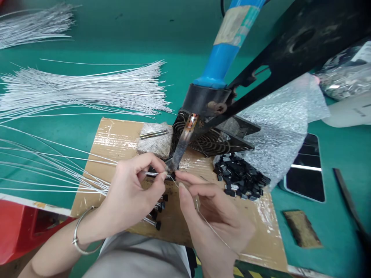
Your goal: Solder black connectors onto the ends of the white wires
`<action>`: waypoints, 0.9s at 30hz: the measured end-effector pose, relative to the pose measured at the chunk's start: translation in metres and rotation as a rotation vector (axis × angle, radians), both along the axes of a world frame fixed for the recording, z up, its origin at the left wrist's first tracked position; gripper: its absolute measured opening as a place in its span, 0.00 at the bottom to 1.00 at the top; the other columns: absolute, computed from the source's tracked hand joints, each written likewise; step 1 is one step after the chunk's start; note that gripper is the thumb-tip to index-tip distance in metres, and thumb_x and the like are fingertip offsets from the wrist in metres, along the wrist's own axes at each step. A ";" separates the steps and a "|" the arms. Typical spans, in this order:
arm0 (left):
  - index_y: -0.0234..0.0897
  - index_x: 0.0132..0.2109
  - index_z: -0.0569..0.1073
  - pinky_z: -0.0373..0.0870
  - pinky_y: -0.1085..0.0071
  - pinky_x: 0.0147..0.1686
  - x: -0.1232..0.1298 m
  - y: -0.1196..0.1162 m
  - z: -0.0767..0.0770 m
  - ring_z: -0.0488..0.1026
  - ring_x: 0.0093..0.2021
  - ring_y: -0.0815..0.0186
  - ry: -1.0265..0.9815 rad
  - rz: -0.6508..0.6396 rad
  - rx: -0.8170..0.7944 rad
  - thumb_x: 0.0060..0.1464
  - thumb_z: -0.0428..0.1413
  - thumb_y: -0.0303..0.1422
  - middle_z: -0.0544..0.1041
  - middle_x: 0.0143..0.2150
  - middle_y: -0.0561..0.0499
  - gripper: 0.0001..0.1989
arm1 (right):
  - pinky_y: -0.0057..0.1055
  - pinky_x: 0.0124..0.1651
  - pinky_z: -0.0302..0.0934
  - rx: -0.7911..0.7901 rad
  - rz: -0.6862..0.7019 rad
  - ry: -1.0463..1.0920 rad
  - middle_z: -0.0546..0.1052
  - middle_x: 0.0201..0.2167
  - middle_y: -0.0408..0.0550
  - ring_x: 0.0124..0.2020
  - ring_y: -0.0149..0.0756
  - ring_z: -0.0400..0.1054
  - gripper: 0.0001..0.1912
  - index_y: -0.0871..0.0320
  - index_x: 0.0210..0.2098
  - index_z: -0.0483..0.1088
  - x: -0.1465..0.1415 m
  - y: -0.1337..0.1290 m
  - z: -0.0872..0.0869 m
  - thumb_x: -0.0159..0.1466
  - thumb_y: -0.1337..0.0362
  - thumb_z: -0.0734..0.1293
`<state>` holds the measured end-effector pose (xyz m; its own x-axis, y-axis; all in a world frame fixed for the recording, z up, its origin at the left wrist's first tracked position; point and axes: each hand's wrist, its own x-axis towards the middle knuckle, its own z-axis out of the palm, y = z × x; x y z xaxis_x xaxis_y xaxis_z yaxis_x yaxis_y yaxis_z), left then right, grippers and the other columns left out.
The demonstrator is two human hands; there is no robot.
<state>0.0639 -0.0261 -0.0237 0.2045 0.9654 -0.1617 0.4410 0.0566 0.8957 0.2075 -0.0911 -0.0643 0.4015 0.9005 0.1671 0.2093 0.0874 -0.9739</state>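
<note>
Head view: pinching a wire (149,174) between thumb and fingers of the left hand (130,195), right by the tip of the iron (180,148). Pinching solder (213,230) in the fingers of the right hand (216,212), close to that tip. Also showing a block (153,148) and heaped black clips (242,177) on cardboard (261,235), plus a bundle of wires (87,89) on the table (130,48).

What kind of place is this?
Probably a small soldering workbench in a workshop or factory: a mounted soldering iron points down between the hands, beside bundled thin wires and a pile of small black parts.
</note>
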 end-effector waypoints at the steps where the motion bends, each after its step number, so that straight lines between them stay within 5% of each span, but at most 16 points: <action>1: 0.37 0.33 0.76 0.58 0.69 0.25 0.000 0.000 0.000 0.78 0.33 0.61 -0.004 -0.001 -0.003 0.57 0.56 0.29 0.84 0.36 0.44 0.05 | 0.23 0.46 0.78 0.002 0.001 -0.002 0.88 0.45 0.44 0.42 0.33 0.85 0.09 0.53 0.32 0.75 0.000 0.000 0.000 0.66 0.72 0.73; 27: 0.37 0.32 0.75 0.62 0.69 0.27 0.002 0.000 0.000 0.79 0.35 0.60 0.005 -0.006 -0.026 0.55 0.56 0.29 0.83 0.37 0.43 0.05 | 0.33 0.47 0.80 0.036 0.005 -0.074 0.88 0.44 0.49 0.44 0.41 0.85 0.08 0.54 0.33 0.76 0.002 -0.001 -0.006 0.65 0.73 0.74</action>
<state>0.0656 -0.0263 -0.0235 0.2095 0.9596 -0.1880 0.4460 0.0773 0.8917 0.2095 -0.0920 -0.0699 0.3826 0.8952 0.2284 0.2806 0.1229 -0.9519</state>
